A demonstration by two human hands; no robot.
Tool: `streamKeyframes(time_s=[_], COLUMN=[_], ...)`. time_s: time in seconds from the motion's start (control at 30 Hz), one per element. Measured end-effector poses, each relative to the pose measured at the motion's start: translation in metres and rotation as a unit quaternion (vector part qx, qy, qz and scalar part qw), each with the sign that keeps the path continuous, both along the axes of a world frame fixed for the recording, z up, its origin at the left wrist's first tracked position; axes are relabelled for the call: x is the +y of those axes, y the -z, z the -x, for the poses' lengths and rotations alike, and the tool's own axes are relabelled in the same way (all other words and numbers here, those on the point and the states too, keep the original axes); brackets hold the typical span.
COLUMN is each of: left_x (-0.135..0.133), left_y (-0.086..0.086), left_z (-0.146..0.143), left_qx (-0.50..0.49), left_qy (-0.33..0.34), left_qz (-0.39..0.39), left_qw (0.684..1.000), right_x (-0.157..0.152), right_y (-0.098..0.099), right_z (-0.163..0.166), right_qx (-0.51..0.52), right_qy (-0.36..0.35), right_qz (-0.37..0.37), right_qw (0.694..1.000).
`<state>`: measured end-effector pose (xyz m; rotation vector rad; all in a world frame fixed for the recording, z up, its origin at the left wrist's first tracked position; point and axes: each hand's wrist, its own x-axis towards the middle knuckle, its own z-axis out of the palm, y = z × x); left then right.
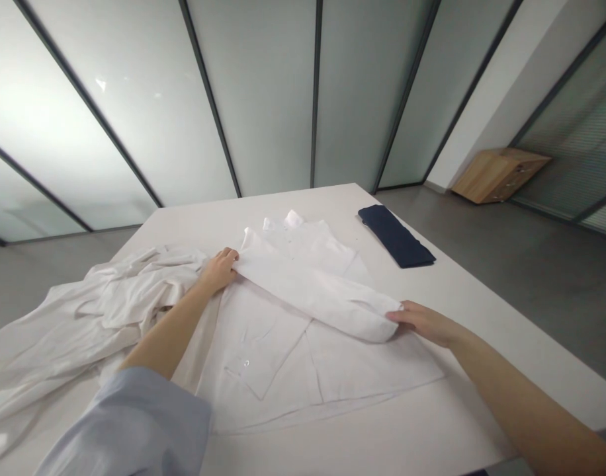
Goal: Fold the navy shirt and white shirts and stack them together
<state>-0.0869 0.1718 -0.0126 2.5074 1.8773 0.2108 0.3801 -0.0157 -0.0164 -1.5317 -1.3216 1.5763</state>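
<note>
A white shirt lies spread on the table with its collar at the far end. One sleeve stretches across the body, held at both ends. My left hand pinches the sleeve's upper left end, near the shirt's left edge. At the other end, my right hand grips the lower right part between thumb and fingers. A cuff with a button rests flat on the lower body of the shirt, below the held sleeve.
Crumpled white garments are heaped on the left, beside my left forearm. A folded dark navy cloth lies near the right edge of the white table. Beyond are frosted glass panels and a wooden cabinet on the floor.
</note>
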Motion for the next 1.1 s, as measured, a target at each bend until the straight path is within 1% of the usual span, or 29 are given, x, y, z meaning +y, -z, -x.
streamKeyframes(time_s=[0.07, 0.1, 0.13, 0.17, 0.2, 0.27, 0.33, 0.4, 0.47, 0.5, 0.57, 0.63, 0.7, 0.73, 0.8, 0.87, 0.97, 1.03, 1.1], left_x=[-0.001, 0.0, 0.002, 0.004, 0.006, 0.009, 0.009, 0.008, 0.005, 0.004, 0.002, 0.001, 0.003, 0.005, 0.01, 0.018, 0.037, 0.056, 0.077], left_y=[0.0, -0.001, -0.003, -0.005, -0.008, -0.013, -0.015, -0.011, -0.002, 0.003, 0.014, 0.02, 0.022, 0.02, 0.016, 0.01, 0.003, -0.003, -0.01], left_z=[0.007, 0.009, 0.012, 0.013, 0.013, 0.007, -0.005, -0.022, -0.039, -0.046, -0.054, -0.055, -0.052, -0.049, -0.045, -0.042, -0.039, -0.036, -0.031], left_qx=[0.007, 0.017, 0.028, 0.035, 0.033, 0.004, -0.036, -0.044, -0.028, -0.021, -0.016, -0.015, -0.013, -0.013, -0.017, -0.037, -0.109, -0.142, -0.132], left_qy=[0.004, 0.005, 0.003, -0.002, -0.012, -0.039, -0.07, -0.104, -0.141, -0.159, -0.187, -0.201, -0.209, -0.214, -0.227, -0.24, -0.231, -0.189, -0.13], left_qz=[0.048, 0.072, 0.088, 0.092, 0.084, 0.045, 0.013, 0.022, 0.042, 0.045, 0.034, 0.019, 0.024, 0.035, 0.056, 0.05, -0.004, -0.038, -0.046], left_qw=[0.999, 0.997, 0.996, 0.995, 0.996, 0.998, 0.997, 0.993, 0.989, 0.986, 0.982, 0.979, 0.977, 0.976, 0.972, 0.969, 0.967, 0.971, 0.982], right_x=[0.001, 0.004, 0.008, 0.013, 0.02, 0.038, 0.06, 0.082, 0.101, 0.108, 0.116, 0.117, 0.114, 0.112, 0.109, 0.111, 0.117, 0.119, 0.119], right_y=[-0.008, -0.013, -0.017, -0.02, -0.022, -0.022, -0.016, -0.005, 0.009, 0.017, 0.032, 0.046, 0.054, 0.055, 0.052, 0.043, 0.03, 0.028, 0.032], right_z=[-0.011, -0.017, -0.021, -0.026, -0.029, -0.032, -0.029, -0.018, -0.003, 0.005, 0.019, 0.029, 0.033, 0.034, 0.034, 0.034, 0.036, 0.039, 0.039], right_qx=[-0.055, -0.065, -0.072, -0.081, -0.095, -0.132, -0.163, -0.2, -0.256, -0.292, -0.37, -0.441, -0.491, -0.508, -0.531, -0.546, -0.562, -0.571, -0.566], right_qy=[-0.097, -0.129, -0.143, -0.136, -0.113, -0.051, -0.013, -0.008, -0.019, -0.029, -0.057, -0.079, -0.088, -0.09, -0.101, -0.124, -0.148, -0.134, -0.108], right_qz=[0.011, 0.012, 0.004, -0.014, -0.041, -0.109, -0.172, -0.22, -0.265, -0.287, -0.33, -0.363, -0.381, -0.385, -0.385, -0.376, -0.358, -0.349, -0.354], right_qw=[0.994, 0.989, 0.987, 0.987, 0.988, 0.984, 0.971, 0.955, 0.929, 0.912, 0.866, 0.817, 0.779, 0.765, 0.748, 0.738, 0.731, 0.731, 0.737])
